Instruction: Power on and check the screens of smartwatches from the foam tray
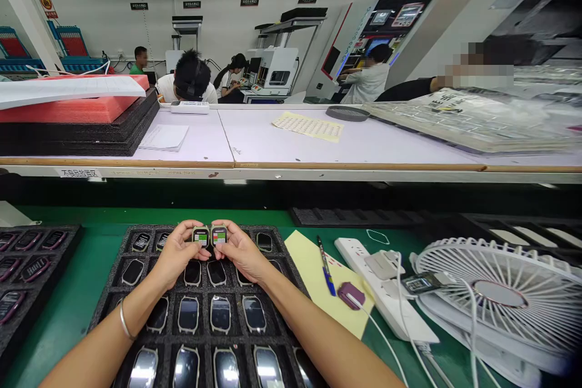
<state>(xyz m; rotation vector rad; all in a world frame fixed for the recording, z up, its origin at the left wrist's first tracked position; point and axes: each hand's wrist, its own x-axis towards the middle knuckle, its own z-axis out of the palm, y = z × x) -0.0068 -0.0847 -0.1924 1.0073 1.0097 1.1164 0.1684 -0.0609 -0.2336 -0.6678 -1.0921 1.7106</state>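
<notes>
My left hand (180, 250) pinches a smartwatch case (200, 236) with a lit screen of green and white blocks. Right beside it, my right hand (240, 250) grips a second smartwatch case (219, 236), its lit screen showing red, green and white blocks. Both are held upright, side by side, above the far part of a black foam tray (204, 284). Several strapless watch cases with dark screens, such as one watch case (188, 314), lie in the tray's compartments. My forearms hide some of the compartments.
Another foam tray (34, 297) of watches lies left. At right are a yellow sheet (302, 257), a pen (326, 267), a purple charging case (351, 295), a white power strip (386, 291) with cables and a white fan (500, 297). A raised shelf (254, 145) spans the back; people sit beyond it.
</notes>
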